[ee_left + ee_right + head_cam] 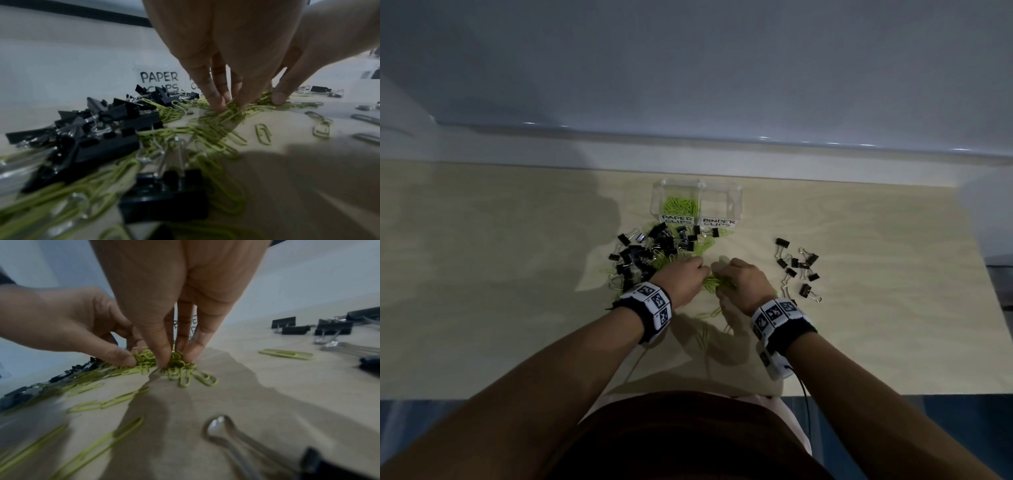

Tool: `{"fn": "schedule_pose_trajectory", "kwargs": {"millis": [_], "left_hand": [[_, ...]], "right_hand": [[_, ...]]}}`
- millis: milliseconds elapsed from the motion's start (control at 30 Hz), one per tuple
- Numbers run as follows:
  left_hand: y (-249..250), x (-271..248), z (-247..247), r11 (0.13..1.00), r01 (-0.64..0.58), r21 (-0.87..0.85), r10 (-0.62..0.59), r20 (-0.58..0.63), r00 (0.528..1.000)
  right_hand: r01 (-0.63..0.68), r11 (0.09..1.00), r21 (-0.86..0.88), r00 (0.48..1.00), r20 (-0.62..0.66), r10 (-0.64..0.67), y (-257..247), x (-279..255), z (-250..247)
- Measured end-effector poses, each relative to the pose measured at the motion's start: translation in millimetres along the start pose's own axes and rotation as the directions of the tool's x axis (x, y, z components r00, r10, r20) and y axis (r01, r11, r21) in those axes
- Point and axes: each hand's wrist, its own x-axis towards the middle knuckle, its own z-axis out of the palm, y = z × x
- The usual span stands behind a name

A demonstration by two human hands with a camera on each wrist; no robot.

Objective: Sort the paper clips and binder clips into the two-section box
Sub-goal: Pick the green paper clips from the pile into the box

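A clear two-section box [736, 197] stands at the back of the table. Its left section, labelled PAPER CLIPS, holds green paper clips [679, 205]; the right one is labelled BINDER CLIPS. In front of me both hands meet over a clump of green paper clips [717, 282]. My left hand [703, 274] pinches part of the clump [230, 112] between fingertips and thumb. My right hand [719, 279] pinches the other part [179, 365] the same way. Black binder clips [650, 253] lie heaped to the left, mixed with loose green clips.
A second group of black binder clips [799, 269] lies spread out on the right. Loose green paper clips [285, 354] are scattered near my wrists. The pale table [876, 325] ends at a wall behind the box and at a blue front edge.
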Motion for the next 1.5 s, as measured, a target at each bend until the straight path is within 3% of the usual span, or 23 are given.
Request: {"fn": "schedule_pose_trajectory", "kwargs": {"millis": [133, 233, 300, 433, 533, 600, 733, 867, 967, 1033, 1100, 1200, 1267, 1400, 1500], "left_hand": [[-9.6, -2.7, -4.6, 0.998, 0.001, -0.056, -0.001, -0.005, 1.000], [-17.5, -9.8, -10.9, 0.959, 0.038, -0.280, -0.066, -0.092, 0.994], [-22.3, -14.2, -20.1, 0.888, 0.072, -0.454, -0.154, -0.146, 0.977], [-41.0, -7.1, -53.8, 0.740, 0.111, -0.663, -0.363, -0.255, 0.896], [-59.4, 12.8, -78.6, 0.721, 0.121, -0.682, -0.463, -0.346, 0.816], [-69.3, 27.1, -88.4, 0.718, 0.142, -0.681, -0.495, -0.356, 0.793], [-79.1, 38.5, -93.3, 0.774, 0.217, -0.595, -0.477, -0.322, 0.818], [-78.2, 23.0, -88.7, 0.779, 0.199, -0.595, -0.476, -0.353, 0.806], [-65.4, 0.0, -73.7, 0.821, 0.163, -0.547, -0.401, -0.350, 0.847], [-52.8, -14.9, -55.8, 0.860, 0.150, -0.488, -0.298, -0.239, 0.924], [-40.5, -24.3, -34.1, 0.901, 0.133, -0.413, -0.170, -0.055, 0.984], [-26.6, -27.6, -6.8, 0.956, 0.141, -0.258, -0.102, 0.158, 0.982], [-18.6, -25.5, 2.0, 0.958, 0.178, -0.224, -0.145, 0.155, 0.977], [-3.7, -17.0, 8.4, 0.954, 0.196, -0.226, -0.197, 0.019, 0.980], [3.1, -10.8, 4.7, 0.948, 0.205, -0.244, -0.213, -0.007, 0.977]], "right_hand": [[-0.034, 0.998, 0.058, 0.997, -0.071, 0.038, 12.3, 1.9, 0.2], [-0.116, 0.969, 0.216, 0.984, -0.110, 0.143, 17.2, 5.5, -5.4], [-0.183, 0.919, 0.350, 0.970, -0.091, 0.227, 14.6, 8.9, -13.4], [-0.172, 0.816, 0.551, 0.958, -0.100, 0.270, -4.6, 28.7, -37.0], [-0.110, 0.802, 0.588, 0.951, -0.171, 0.256, -29.9, 58.6, -55.8], [-0.084, 0.826, 0.557, 0.943, -0.225, 0.247, -45.7, 83.5, -63.5], [-0.141, 0.940, 0.312, 0.935, -0.269, 0.230, -69.0, 126.4, -67.5], [-0.175, 0.963, 0.204, 0.955, -0.202, 0.216, -66.2, 136.5, -59.8], [-0.063, 0.982, 0.180, 0.971, -0.217, 0.102, -60.0, 111.2, -59.2], [0.036, 0.991, 0.127, 0.979, -0.204, -0.009, -49.4, 86.9, -54.1], [0.003, 0.998, 0.066, 0.998, -0.066, 0.001, -34.4, 61.8, -44.8], [-0.134, 0.990, -0.053, 0.979, 0.146, 0.140, -14.2, 32.3, -24.4], [-0.136, 0.984, -0.118, 0.968, 0.197, 0.158, -8.6, 20.8, -9.8], [-0.084, 0.987, -0.134, 0.982, 0.160, 0.105, -13.5, 16.7, 9.8], [-0.037, 0.996, -0.078, 0.990, 0.133, 0.047, -16.5, 13.4, 10.2]]}}
